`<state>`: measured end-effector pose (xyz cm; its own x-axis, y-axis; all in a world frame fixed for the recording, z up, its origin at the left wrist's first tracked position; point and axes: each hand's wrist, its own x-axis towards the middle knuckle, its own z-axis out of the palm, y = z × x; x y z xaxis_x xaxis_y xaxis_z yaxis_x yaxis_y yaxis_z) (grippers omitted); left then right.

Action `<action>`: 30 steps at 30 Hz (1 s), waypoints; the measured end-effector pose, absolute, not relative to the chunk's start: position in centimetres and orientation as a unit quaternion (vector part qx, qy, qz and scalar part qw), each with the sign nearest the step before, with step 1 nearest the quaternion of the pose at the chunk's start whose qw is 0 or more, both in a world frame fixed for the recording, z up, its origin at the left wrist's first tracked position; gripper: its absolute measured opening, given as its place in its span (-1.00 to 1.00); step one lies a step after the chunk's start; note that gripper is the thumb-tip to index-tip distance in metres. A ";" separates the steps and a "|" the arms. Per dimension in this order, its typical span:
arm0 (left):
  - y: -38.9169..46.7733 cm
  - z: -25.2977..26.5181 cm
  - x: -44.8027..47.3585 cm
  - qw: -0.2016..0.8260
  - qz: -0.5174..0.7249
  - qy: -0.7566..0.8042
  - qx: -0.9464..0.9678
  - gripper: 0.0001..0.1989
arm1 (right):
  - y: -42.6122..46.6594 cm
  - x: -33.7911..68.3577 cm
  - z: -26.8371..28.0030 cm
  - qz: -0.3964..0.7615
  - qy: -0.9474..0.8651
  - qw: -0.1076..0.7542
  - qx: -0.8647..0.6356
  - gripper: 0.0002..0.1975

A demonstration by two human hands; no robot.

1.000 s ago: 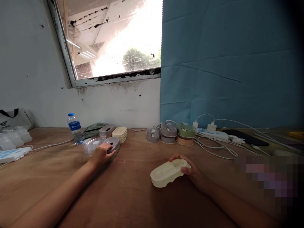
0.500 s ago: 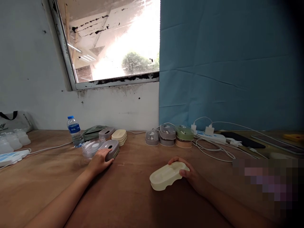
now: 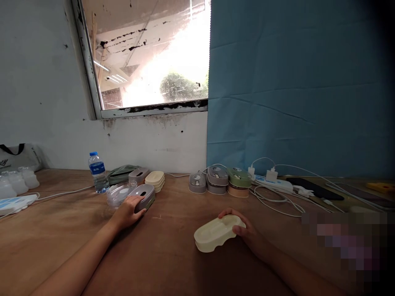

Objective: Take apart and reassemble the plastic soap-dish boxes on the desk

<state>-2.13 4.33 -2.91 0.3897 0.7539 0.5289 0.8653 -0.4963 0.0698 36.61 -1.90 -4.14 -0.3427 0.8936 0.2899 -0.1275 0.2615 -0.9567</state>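
Observation:
My right hand (image 3: 247, 231) grips the right end of a cream moulded plastic tray (image 3: 211, 235), thumb on its near side and fingers behind. It is held tilted over the brown table, its long oval recess facing up and its lower edge wavy. My left hand (image 3: 126, 213) rests at the left side of a mauve oval lid (image 3: 149, 198) with a dark slot, fingers and thumb around its near end. The lid sits on others in a stack. Clear plastic pieces (image 3: 119, 193) lie just behind that hand. A pile of cream lids (image 3: 155, 179) stands behind the mauve stack.
Labelled oval boxes, grey (image 3: 197, 183), grey stacked (image 3: 217, 176) and green over orange (image 3: 239, 178), line the back. A water bottle (image 3: 98, 172) stands at left. At right are a power strip (image 3: 273, 185), loose cables and a black phone (image 3: 314, 189). White bottles (image 3: 18, 181) sit far left.
The view tips slightly, so the scene sits a little lower. Both hands keep their holds, and the cream tray stays nearly in place.

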 end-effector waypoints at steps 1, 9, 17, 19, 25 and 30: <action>4.3 -2.9 -2.2 0.118 -0.251 -0.488 -0.827 -0.61 | -1.9 36.5 -4.1 0.526 -0.626 0.489 -0.304 -0.58; 3.1 -1.9 -0.7 0.216 -0.248 -0.478 -0.814 -0.44 | -2.2 36.7 -3.9 0.529 -0.634 0.483 -0.291 -0.59; -3.1 0.7 9.8 0.025 -0.222 -0.271 -0.936 -0.75 | -2.4 36.9 -3.6 0.521 -0.645 0.477 -0.293 -0.56; -4.1 0.9 11.7 -0.032 -0.204 -0.234 -0.950 -0.71 | -2.4 37.0 -3.6 0.528 -0.638 0.482 -0.285 -0.54; -4.4 1.0 13.0 -0.138 -0.161 -0.214 -0.954 -0.76 | -1.8 37.2 -4.0 0.536 -0.627 0.505 -0.252 -0.54; -0.5 1.5 11.0 -0.072 -0.155 -0.215 -0.961 -0.77 | -0.8 37.1 -4.2 0.550 -0.574 0.531 -0.295 -0.44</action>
<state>11.02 -0.45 1.53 0.8593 0.4367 0.2664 0.3920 -0.8967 0.2055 37.08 -0.82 -4.21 -0.2632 0.9217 0.2848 -0.2455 0.2215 -0.9438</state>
